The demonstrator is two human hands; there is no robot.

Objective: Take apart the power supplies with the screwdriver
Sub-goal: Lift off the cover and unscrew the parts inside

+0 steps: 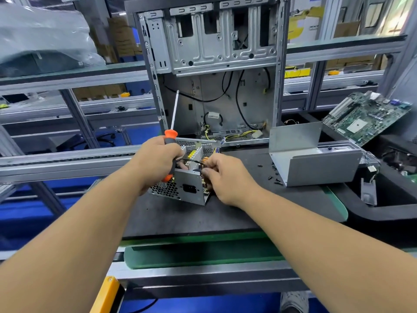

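Left hand (158, 159) grips screwdriver (172, 123); right hand (225, 175) pinches power supply (187, 179).

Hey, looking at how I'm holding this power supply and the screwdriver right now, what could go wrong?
1. The left hand grips the screwdriver with the shaft pointing up, while also steadying the power supply; the tip might jab something.
2. The right hand has its fingers in the open unit, so sheet-metal edges may cut them.
3. Loose screws near the removed cover could roll off the mat.
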